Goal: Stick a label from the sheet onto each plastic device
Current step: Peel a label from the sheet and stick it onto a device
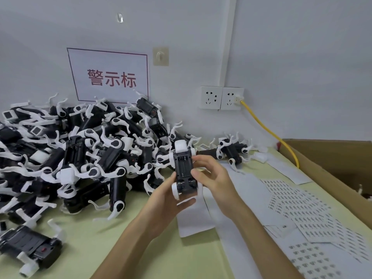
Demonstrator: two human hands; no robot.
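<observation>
Two bare forearms reach in from the bottom edge and meet at the centre. The left forearm [128, 238] slants up to the right, and the right forearm [261, 236] slants up to the left. The left hand [167, 200] cradles a plastic device [183, 168] from below, thumb along its left side. The right hand [213, 178] grips its right side, fingers curled, thumb pressing on its upturned face.

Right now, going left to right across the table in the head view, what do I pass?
Pile of plastic devices → left hand → held device → right hand → label sheets → cardboard box.
</observation>
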